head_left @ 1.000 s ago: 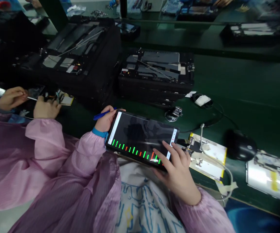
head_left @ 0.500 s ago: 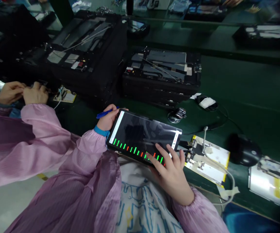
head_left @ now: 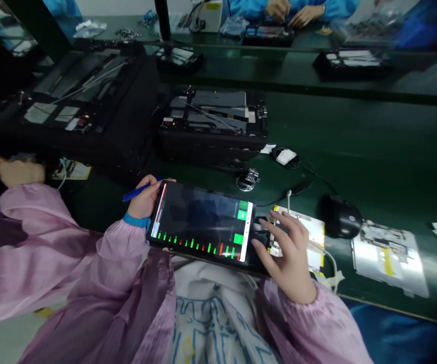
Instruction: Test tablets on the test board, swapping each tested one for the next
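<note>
My left hand (head_left: 144, 201) grips the left edge of a black tablet (head_left: 203, 215), and a blue pen (head_left: 137, 192) is tucked between its fingers. A blue band circles that wrist. The screen, tilted up toward me, shows green and red bars along its lower edge and green blocks at the right. My right hand (head_left: 288, 253) hovers just past the tablet's right edge, fingers spread and holding nothing. Behind those fingers, partly hidden, lies a white board with yellow edges (head_left: 314, 230) and a white cable (head_left: 330, 258).
Stacks of opened black devices (head_left: 214, 126) stand behind the tablet and at the left (head_left: 100, 111). A small chrome stand (head_left: 247, 179), a coiled black cable (head_left: 285, 157), a black rounded device (head_left: 341, 217) and a silver panel (head_left: 390, 255) sit rightward. A co-worker's hands (head_left: 21, 172) are at left.
My right hand has lifted off the screen and moved right, past the tablet's edge. Green blocks have appeared on the screen's right side. The camera view has shifted right.
</note>
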Motion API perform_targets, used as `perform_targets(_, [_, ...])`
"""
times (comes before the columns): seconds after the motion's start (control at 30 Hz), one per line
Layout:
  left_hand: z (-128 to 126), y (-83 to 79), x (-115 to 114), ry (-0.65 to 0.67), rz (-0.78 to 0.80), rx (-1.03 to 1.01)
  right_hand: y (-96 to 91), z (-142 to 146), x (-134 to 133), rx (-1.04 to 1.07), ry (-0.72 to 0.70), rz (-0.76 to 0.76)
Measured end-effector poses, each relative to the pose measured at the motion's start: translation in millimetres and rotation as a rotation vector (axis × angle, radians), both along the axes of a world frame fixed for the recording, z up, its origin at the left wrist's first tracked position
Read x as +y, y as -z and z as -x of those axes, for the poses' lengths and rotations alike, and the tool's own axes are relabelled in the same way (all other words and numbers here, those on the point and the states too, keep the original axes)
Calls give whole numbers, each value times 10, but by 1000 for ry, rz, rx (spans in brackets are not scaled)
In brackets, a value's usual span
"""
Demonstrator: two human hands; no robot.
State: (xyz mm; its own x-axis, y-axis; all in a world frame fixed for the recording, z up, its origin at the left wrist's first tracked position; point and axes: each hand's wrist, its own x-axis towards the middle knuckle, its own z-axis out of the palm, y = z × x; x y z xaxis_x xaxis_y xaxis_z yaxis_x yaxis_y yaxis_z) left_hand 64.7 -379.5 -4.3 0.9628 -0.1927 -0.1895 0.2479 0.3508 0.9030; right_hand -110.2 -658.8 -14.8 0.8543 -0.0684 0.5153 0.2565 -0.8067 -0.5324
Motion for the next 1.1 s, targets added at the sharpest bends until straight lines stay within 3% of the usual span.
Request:
perform_targets(0.3, [39,-16,24,13,2,-95,265,-286,-170,-86,145,-417])
perform_targets(0.63, [57,-130,20,-5,-7,-144,300,-275,-204,-11,219,-482])
perform_targets(0.87, [31,-95,23,-14,-32,-81,328,-308,-214,-22,281,-587])
perform_targets(1.0, [13,-44,51,-9,4,-82,423,-312,-269,-128,445,-566])
perform_targets(1.1, [8,-22,54,6,20,-84,534,-344,-337,-43,494,-440])
